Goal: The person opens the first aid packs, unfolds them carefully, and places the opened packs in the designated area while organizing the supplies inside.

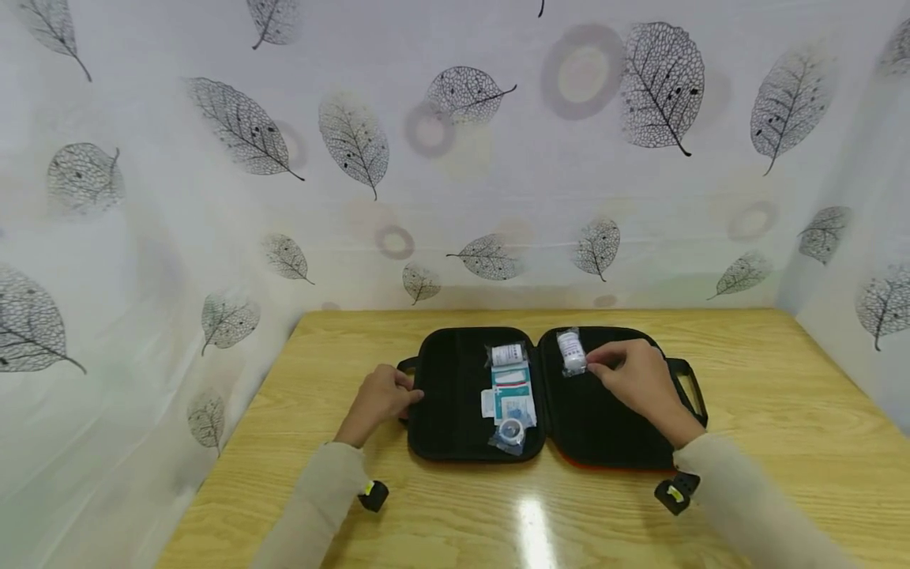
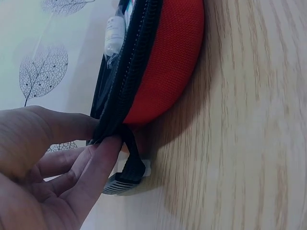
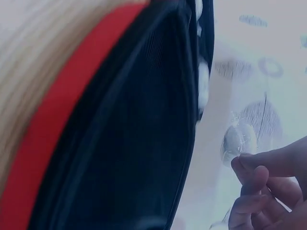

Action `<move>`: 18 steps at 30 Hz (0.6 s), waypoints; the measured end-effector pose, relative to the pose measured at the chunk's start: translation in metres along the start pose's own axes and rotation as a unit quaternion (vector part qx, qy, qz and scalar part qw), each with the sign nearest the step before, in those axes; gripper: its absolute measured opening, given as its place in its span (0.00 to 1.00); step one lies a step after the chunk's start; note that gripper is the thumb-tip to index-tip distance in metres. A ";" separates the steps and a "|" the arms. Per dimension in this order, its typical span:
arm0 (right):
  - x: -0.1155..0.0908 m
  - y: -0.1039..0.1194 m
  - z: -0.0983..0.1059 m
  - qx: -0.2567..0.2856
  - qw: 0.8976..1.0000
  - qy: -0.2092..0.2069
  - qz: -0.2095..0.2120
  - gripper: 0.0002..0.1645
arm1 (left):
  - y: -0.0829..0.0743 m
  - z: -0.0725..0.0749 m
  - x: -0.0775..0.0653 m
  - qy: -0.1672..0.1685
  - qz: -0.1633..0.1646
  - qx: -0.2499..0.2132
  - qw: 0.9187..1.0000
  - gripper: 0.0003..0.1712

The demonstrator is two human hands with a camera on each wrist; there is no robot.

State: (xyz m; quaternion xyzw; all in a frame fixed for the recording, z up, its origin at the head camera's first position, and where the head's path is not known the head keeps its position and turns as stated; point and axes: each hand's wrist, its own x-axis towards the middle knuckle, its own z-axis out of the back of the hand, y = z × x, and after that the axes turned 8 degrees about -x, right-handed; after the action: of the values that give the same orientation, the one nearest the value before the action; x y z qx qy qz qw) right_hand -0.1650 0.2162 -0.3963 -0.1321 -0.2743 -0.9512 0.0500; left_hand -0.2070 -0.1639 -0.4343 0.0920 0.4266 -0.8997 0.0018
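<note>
A zip case with a red shell and black lining [image 1: 441, 403] lies unfolded flat on the table. My left hand [image 1: 382, 397] pinches the rim of its left half between thumb and fingers, beside a strap handle [image 2: 133, 167]. My right hand [image 1: 637, 381] holds a plastic-wrapped white bandage roll [image 1: 571, 352] by its lower end, above the right half. In the right wrist view the roll [image 3: 240, 140] hangs at the fingertips. Inside the left half sit another wrapped bandage roll [image 1: 507, 355], teal-and-white packets [image 1: 513, 387] and a bagged roll of white tape [image 1: 510, 431].
The case stands on a wooden table [image 1: 455, 514]. A carry handle [image 1: 690, 387] sticks out at the case's right end. Behind the table hangs a pale curtain [image 1: 455, 182] with leaf prints, which also runs along both sides.
</note>
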 end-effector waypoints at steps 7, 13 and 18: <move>0.005 -0.031 0.011 -0.012 0.999 -0.008 -0.031 0.07 | 0.003 0.002 0.002 0.002 0.015 0.002 1.000 0.09; 0.006 -0.053 0.017 -0.023 0.998 -0.019 -0.046 0.09 | 0.002 0.002 0.002 0.002 0.009 -0.002 1.000 0.08; 0.006 -0.068 0.021 -0.030 0.998 -0.008 -0.050 0.09 | 0.003 0.003 0.001 0.005 0.002 -0.008 1.000 0.09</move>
State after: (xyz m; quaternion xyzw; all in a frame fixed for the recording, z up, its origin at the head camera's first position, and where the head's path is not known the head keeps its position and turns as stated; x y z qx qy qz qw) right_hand -0.1778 0.2849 -0.4126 -0.1277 -0.2523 -0.9592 -0.0036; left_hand -0.2081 -0.1682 -0.4348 0.0968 0.4335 -0.8960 0.0022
